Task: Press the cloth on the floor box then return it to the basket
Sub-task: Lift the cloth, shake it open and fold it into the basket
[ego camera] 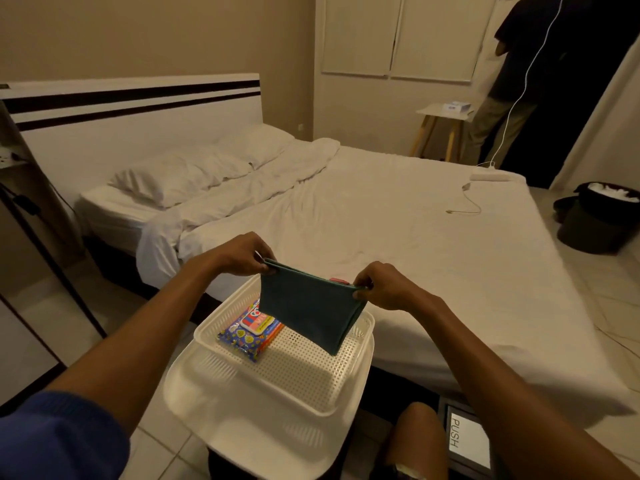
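Both hands are busy: our left hand (242,255) and right hand (383,286) each pinch a top corner of the cloth (308,311), which hangs just over the basket (304,372). We can't tell if the box (468,439) press is done. If so, only the drop-in is left.

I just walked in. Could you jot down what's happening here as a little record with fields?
cloth: dark green, held up above the basket
left hand: pinches one top corner of the cloth
right hand: pinches the other top corner
basket: white, perforated, holds a colourful packet
floor box: lid marked PUSH, untouched
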`<state>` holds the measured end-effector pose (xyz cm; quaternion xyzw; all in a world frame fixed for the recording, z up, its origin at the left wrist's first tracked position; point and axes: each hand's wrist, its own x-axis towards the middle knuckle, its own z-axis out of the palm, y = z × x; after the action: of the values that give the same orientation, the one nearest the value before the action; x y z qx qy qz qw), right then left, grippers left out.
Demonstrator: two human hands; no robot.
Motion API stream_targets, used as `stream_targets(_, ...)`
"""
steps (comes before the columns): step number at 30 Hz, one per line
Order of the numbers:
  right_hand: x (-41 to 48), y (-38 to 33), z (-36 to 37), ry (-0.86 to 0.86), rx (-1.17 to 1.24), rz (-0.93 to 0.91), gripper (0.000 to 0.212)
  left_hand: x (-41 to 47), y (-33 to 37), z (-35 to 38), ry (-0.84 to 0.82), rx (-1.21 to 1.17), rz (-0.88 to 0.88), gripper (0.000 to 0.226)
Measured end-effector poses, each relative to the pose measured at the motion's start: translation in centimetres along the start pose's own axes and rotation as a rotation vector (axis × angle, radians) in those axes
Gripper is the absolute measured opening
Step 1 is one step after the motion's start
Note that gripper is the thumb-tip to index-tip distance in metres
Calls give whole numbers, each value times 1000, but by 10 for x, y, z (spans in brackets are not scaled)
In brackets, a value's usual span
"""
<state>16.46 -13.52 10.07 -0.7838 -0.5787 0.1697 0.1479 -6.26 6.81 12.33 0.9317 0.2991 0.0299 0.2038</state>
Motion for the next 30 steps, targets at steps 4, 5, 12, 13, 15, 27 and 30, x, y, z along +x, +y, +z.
stream_targets(4,-4,0,18,20,86,3,20,-9,-18,7,23,-143,21,18)
stream_targets(5,-5,0,21,-4,122,2,20,-11,-21,9,18,-176,24,17)
stream_targets(12,-13,0,37,-329,482,53,26,-5,-41,41,50,-459,-47,14)
stream_targets(13,-11,3,44,-333,467,89,24,1,-43,56,71,-463,-76,15)
stream_targets(15,-4,13,59,-334,356,171,22,15,-46,92,78,-489,-132,14)
stream_targets(27,37,45,100,-122,-199,271,34,99,-55,207,163,-341,-296,30)
stream_targets(30,46,50,99,-80,-265,270,29,101,-59,205,206,-321,-301,28)
